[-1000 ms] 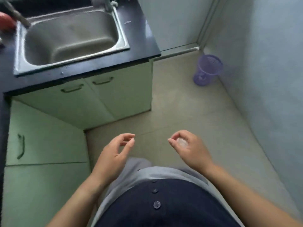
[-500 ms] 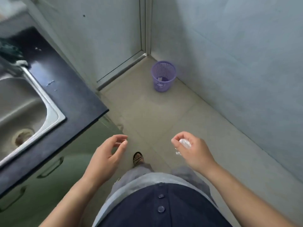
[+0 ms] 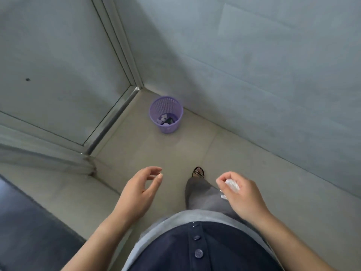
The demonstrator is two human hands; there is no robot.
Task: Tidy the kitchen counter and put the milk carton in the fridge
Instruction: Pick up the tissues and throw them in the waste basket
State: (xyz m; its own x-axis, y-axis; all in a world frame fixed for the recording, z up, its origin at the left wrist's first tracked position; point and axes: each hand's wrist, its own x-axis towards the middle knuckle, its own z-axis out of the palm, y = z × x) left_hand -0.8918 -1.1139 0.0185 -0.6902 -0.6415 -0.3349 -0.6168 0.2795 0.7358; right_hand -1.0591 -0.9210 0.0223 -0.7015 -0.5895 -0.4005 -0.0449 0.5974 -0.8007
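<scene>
Right grip (image 3: 244, 196) is pinched round a crumpled white scrap (image 3: 232, 185), lower right; left grip (image 3: 138, 192) loosely spread, empty. Scrap should probably be released only once directly over the purple bin (image 3: 169, 129), just above centre. Milk carton isn't seen.

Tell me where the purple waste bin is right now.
In the head view the purple waste bin stands on the floor at upper centre, in the corner where the metal door frame meets the wall, ahead of the left hand and right hand.

purple mesh bin (image 3: 166, 114), beige floor tiles (image 3: 175, 149), grey-blue walls (image 3: 254, 55), navy buttoned top (image 3: 205, 249), black patterned sandal (image 3: 198, 172), grey trousers (image 3: 203, 194).
</scene>
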